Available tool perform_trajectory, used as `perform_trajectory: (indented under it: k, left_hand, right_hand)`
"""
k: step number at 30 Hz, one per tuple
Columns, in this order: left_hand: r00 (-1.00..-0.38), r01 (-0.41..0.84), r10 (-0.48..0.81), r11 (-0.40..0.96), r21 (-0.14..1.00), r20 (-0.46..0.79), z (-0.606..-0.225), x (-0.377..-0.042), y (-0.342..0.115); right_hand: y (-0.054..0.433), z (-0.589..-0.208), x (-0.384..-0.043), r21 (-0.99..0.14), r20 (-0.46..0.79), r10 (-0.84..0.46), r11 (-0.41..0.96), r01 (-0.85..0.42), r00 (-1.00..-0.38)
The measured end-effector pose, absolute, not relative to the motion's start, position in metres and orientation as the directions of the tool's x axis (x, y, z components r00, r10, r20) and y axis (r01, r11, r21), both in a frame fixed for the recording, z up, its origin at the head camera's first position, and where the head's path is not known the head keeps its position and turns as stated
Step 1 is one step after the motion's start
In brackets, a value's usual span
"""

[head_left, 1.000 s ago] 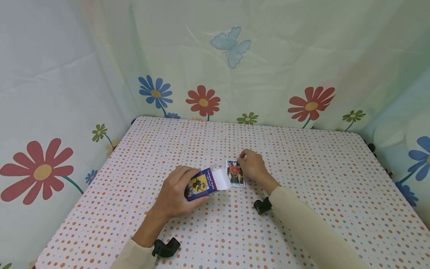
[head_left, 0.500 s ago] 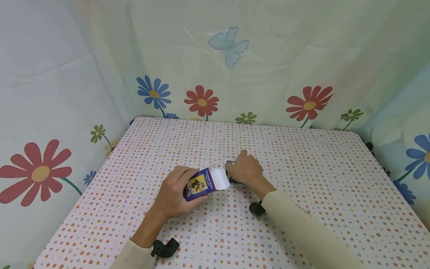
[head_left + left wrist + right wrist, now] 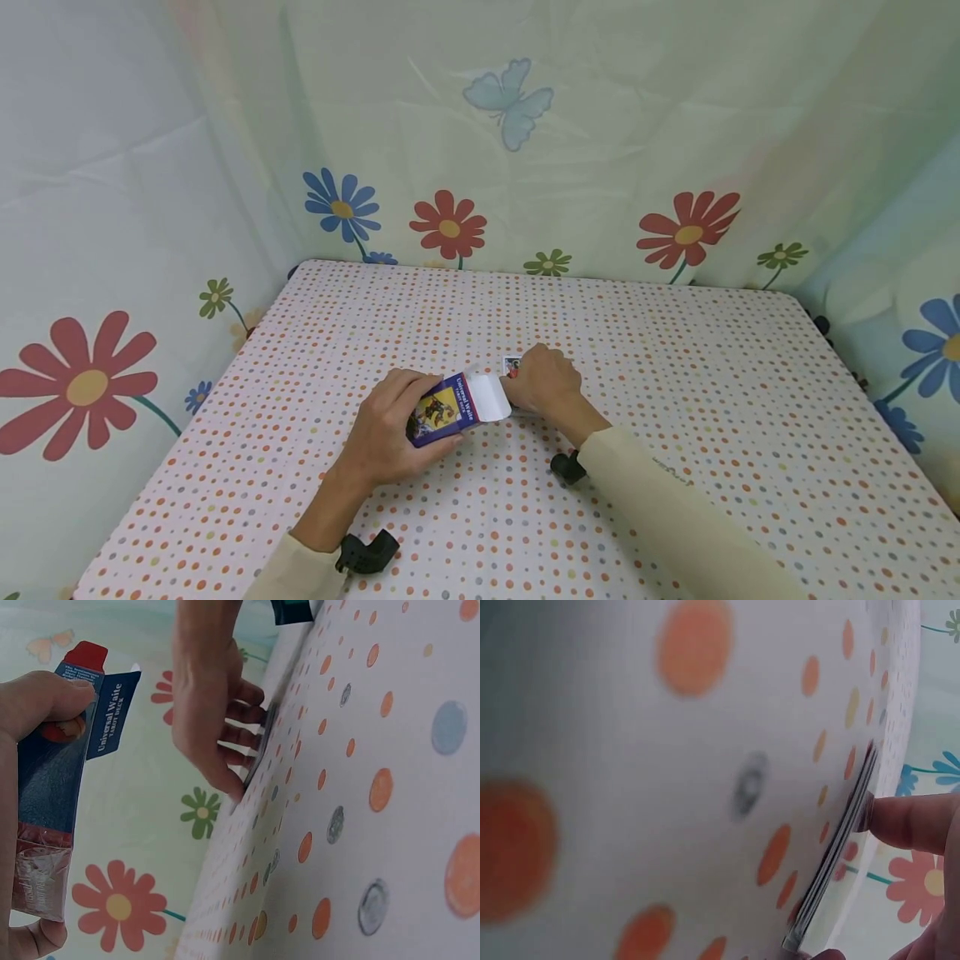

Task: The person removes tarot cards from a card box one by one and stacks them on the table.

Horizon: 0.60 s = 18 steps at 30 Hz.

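My left hand (image 3: 388,433) holds a purple tarot card box (image 3: 441,414), printed "Universal Waite Tarot Deck", tilted up off the table. Its white end flap (image 3: 492,399) is folded open and points toward the cards. A thin stack of tarot cards (image 3: 512,364) lies flat on the cloth just right of the box. My right hand (image 3: 547,383) covers most of that stack from above, gripping it with bent fingers. In the right wrist view the stack (image 3: 832,859) shows edge-on, one fingertip on its top face and another digit at its near end.
Beneath everything is a table (image 3: 675,375) with a polka-dot cloth. Flower-printed curtains (image 3: 592,167) hang along its back and sides. Each wrist carries a small black camera, such as the left wrist camera (image 3: 369,553).
My right hand has come from the cards' upper right corner to the left and toward me, covering the stack and drawing near the flap. The left hand and box have barely moved.
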State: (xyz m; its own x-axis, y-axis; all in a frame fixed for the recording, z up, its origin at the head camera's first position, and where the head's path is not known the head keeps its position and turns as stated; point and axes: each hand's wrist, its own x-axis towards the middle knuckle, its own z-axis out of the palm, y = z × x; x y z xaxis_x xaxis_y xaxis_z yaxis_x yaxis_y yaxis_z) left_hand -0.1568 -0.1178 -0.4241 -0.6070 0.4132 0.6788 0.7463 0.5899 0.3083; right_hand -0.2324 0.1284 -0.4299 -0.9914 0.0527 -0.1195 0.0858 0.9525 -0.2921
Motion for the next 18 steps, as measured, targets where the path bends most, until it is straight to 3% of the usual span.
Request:
perform_trajectory:
  k: [18]
  left_hand:
    - [-0.599,0.751,0.413,0.587,0.302,0.686,-0.4242,-0.1574,-0.1177]
  right_hand:
    - [0.1288,-0.4295,-0.2318,-0.321,-0.096,0.034,0.945,0.063,-0.995]
